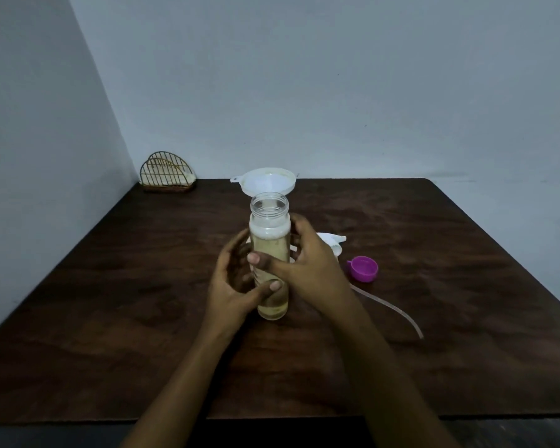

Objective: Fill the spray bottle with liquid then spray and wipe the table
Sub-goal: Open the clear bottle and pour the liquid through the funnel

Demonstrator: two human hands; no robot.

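A clear bottle [270,244] stands upright in the middle of the dark wooden table [434,318]. It is nearly full of pale yellow liquid with white foam on top, and its threaded neck is uncapped. My left hand [233,286] grips its lower part, thumb across the front. My right hand [307,263] wraps round it from the right, thumb over the front. Behind the bottle a white funnel [269,182] stands on something hidden. Right of my right hand lies the white spray head [333,242], its thin tube [398,310] trailing toward the front right.
A purple cap [363,268] lies on its side to the right of the spray head. A wire napkin holder [167,173] stands in the back left corner against the wall. Walls close the table's back and left sides.
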